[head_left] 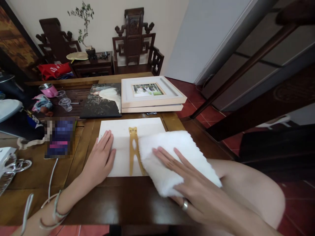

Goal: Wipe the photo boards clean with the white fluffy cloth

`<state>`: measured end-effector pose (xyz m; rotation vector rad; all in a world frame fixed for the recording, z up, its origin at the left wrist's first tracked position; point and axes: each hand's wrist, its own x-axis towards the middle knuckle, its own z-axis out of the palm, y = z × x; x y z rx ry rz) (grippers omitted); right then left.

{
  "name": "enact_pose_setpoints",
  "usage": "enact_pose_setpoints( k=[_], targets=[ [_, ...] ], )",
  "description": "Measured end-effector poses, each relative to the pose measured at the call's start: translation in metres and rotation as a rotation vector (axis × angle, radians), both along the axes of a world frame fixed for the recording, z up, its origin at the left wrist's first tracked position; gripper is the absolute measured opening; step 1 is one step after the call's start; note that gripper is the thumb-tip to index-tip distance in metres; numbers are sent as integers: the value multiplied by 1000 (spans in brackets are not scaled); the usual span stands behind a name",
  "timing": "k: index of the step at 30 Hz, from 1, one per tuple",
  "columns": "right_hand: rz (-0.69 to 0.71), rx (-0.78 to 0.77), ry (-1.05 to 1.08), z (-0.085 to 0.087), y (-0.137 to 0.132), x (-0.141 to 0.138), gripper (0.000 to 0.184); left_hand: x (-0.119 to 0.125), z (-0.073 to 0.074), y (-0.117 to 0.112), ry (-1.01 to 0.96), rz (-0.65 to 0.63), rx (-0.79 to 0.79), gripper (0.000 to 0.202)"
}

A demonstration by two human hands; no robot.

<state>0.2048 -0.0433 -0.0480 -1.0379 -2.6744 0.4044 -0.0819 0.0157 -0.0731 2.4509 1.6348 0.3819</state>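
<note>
A flat white board (120, 141) lies on the wooden table before me, with a long gold animal-shaped figure (133, 144) with a small face on it. My left hand (102, 159) rests flat on the board's left side, fingers stretched out. Over the board's right part lies a fluffy white cloth (169, 144), hiding that corner. My right hand (189, 183) has hold of the cloth, with several fingers on top and a ringed digit at its lower edge. The cloth hangs past the board toward my leg.
Behind the board stand stacked picture frames (152, 98) and a dark photo panel (103, 100). To the left are a phone (60, 137) with a white cable, clear plastic cups (65, 103), a pink mug (48, 90) and a black container (19, 119). My knee (251, 190) is at right.
</note>
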Motion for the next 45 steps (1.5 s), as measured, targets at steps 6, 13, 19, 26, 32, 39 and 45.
enact_pose_setpoints(
  k=[6, 13, 19, 26, 32, 39, 45],
  targets=[
    [-52, 36, -49, -1, 82, -6, 27, -1, 0, 0, 4, -2, -8, 51],
    [-104, 35, -75, 2, 111, -14, 34, -2, 0, -1, -8, -8, 4, 51],
    [-43, -17, -57, 7, 20, -1, 21, -1, -1, 0, 1, -7, 1, 51],
    [13, -91, -18, 12, -1, 3, 20, 0, 0, 0, -1, -3, 1, 51],
    [-228, -48, -27, 3, 79, -34, 34, -1, 0, 0, 6, -3, 1, 51],
    [-121, -78, 9, 3, 47, -66, 27, -1, -4, 0, 4, -7, 17, 53],
    [122, -56, 89, -1, -15, -58, 13, -1, -3, 1, 8, -11, 16, 52]
  ],
)
